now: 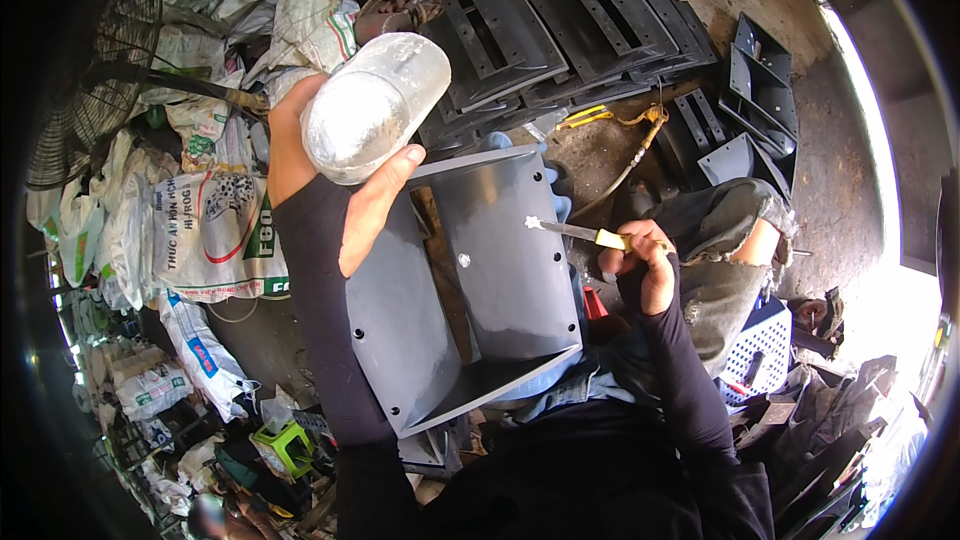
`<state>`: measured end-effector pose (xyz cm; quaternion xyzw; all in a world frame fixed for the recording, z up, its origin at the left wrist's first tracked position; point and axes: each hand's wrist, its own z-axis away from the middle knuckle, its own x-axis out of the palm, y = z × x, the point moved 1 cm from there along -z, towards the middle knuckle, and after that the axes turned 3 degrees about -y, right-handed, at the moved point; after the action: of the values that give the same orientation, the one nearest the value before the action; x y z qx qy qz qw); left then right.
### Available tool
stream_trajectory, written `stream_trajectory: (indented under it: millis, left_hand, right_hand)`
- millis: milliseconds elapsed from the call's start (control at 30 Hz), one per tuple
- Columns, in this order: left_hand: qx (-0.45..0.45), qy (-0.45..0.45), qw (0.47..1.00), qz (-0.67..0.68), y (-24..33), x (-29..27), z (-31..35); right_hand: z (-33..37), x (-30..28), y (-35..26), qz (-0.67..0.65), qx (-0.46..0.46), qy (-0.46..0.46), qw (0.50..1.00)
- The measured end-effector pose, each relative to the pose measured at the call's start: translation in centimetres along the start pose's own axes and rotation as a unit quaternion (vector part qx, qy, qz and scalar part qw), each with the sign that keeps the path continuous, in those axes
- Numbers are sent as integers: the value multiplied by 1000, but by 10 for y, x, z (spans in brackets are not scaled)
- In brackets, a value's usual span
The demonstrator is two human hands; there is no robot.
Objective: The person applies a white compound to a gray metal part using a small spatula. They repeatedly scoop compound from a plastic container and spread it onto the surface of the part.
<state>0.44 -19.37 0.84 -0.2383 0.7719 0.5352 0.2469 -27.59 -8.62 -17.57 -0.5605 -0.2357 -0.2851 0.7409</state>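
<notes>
A clear plastic cup point(418, 80), tilted and coated inside with something white, is gripped by my left hand point(372, 215), thumb along its near side. Across my lap lies a dark grey panel part point(500, 270) with a long slot and several round holes near its edges. My right hand point(648, 265) pinches the yellow handle of a small knife point(575, 231). Its tip meets a white dab point(534, 224) on the panel's right face. Another small white spot point(463, 261) sits on the same face, left of the blade.
Similar dark grey parts point(600, 25) are stacked ahead, with more at the right point(757, 90). A yellow cutter point(584, 117) and a hose point(635, 160) lie on the floor. White sacks point(205, 235) and a fan point(95, 70) stand left. A perforated basket point(755, 345) is beside my knee.
</notes>
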Motion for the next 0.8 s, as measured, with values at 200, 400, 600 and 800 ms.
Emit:
stream_trajectory:
  millis: [200,400,600,800]
  left_hand:
    - [-2,15,1000,-12,-2,1,2]
    - [-13,11,1000,-11,-1,1,1]
    - [-10,7,1000,-19,1,-1,1]
    - [-21,-4,999,-47,3,-3,-1]
  right_hand:
    - [2,-1,-2,5,-6,-16,1000]
    - [-1,-1,2,-11,-7,-5,1000]
    - [0,-3,3,-37,-14,-23,999]
    - [-3,-5,5,-21,-5,-21,1000]
